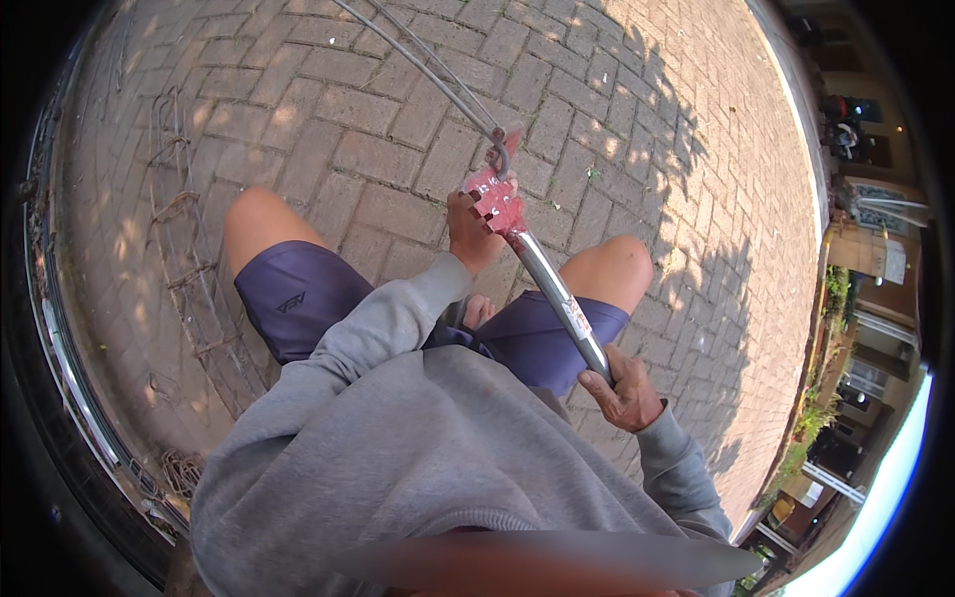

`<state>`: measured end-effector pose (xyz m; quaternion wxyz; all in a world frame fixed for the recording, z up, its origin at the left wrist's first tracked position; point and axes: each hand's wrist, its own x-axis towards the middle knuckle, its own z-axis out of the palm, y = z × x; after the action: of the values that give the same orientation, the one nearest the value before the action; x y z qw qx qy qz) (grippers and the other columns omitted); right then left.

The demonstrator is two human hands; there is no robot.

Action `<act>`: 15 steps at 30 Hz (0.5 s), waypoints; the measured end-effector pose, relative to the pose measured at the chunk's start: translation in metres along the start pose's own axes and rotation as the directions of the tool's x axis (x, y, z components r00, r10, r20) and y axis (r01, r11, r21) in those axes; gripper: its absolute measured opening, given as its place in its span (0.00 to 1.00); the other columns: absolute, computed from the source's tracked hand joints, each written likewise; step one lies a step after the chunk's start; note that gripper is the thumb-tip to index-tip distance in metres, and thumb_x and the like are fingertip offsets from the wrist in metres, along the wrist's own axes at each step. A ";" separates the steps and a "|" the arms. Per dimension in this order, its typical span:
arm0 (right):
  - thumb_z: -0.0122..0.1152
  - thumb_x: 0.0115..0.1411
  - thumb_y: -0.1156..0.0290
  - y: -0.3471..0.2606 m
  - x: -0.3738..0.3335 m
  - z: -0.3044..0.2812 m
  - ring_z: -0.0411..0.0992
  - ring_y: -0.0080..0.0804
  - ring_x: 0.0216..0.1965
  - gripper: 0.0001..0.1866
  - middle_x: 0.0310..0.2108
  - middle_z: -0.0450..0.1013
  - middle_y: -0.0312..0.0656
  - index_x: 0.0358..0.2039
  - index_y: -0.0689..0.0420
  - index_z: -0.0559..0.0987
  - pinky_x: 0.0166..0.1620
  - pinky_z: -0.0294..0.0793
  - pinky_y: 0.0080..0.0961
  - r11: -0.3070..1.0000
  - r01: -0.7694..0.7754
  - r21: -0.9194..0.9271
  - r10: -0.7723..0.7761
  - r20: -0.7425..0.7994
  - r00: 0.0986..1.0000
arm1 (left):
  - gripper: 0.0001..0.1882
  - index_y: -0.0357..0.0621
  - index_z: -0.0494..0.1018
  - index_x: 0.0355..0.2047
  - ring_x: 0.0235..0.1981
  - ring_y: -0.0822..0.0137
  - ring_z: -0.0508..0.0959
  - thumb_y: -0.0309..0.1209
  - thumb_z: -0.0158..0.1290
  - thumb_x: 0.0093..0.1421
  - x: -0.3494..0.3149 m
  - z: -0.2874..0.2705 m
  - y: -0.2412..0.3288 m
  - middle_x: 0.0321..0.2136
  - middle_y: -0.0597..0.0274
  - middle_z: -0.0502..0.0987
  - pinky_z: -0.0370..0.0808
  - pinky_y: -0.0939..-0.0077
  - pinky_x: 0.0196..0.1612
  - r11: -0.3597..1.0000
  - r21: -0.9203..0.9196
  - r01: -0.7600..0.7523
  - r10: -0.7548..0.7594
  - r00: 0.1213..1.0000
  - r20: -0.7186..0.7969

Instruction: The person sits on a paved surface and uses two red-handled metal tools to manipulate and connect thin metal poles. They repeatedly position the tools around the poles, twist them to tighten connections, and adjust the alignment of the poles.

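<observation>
Tool: It lies in front of you, between your knees [627, 264], its red head [495, 199] away from your body and its silver handle [560, 301] running back toward your right.
Long axis: The handle slants from the head, ahead of you, down to its near end beside your right thigh.
Left hand: Your left hand [475, 237] is closed at the left edge of the head; some fingers are hidden behind it, so you cannot tell exactly what they press on.
Right hand: Your right hand [627, 390] is wrapped around the near end of the handle, well apart from the left.
Rods: Two grey strands [456, 98] come in from ahead and to the left and meet at the far side of the head, where a hooked end [504, 159] curls against it. Whether they are one bent rod or two cannot be told.
Nearer hand: Your left is just beside that hook; your right is a whole handle away.
Paving: A wire cage [189, 239] lies on the bricks [378, 159] past your left knee.
</observation>
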<state>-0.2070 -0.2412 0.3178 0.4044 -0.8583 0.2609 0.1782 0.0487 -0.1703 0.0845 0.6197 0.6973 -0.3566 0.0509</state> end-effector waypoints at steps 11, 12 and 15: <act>0.67 0.68 0.56 0.029 0.020 0.071 0.68 0.45 0.18 0.20 0.17 0.66 0.49 0.32 0.60 0.73 0.26 0.69 0.41 0.990 0.041 0.132 -0.025 -0.115 0.993 | 0.03 0.38 0.79 0.38 0.28 0.77 0.79 0.25 0.61 0.68 0.012 -0.003 0.015 0.27 0.68 0.81 0.76 0.75 0.30 0.862 -0.311 0.400 -0.417 0.909 0.014; 0.67 0.68 0.56 0.025 0.032 0.091 0.68 0.46 0.18 0.20 0.18 0.66 0.50 0.33 0.60 0.73 0.26 0.69 0.41 0.973 0.046 0.226 -0.021 -0.108 0.994 | 0.04 0.37 0.79 0.37 0.28 0.77 0.79 0.26 0.61 0.68 0.011 -0.001 0.010 0.26 0.67 0.80 0.75 0.73 0.30 0.841 -0.310 0.443 -0.453 0.890 0.045; 0.69 0.67 0.53 0.013 0.037 0.115 0.69 0.45 0.19 0.21 0.19 0.66 0.52 0.35 0.60 0.75 0.27 0.69 0.40 0.972 0.043 0.231 0.006 -0.207 0.978 | 0.09 0.37 0.78 0.33 0.25 0.72 0.78 0.29 0.61 0.69 0.010 0.010 -0.004 0.23 0.63 0.80 0.73 0.67 0.29 0.920 0.299 0.255 -0.226 0.966 -0.126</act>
<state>-0.1957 -0.1695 0.2206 0.4750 -0.8209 0.3128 0.0524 0.0545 -0.1833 0.0845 0.5182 0.8221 -0.2276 0.0614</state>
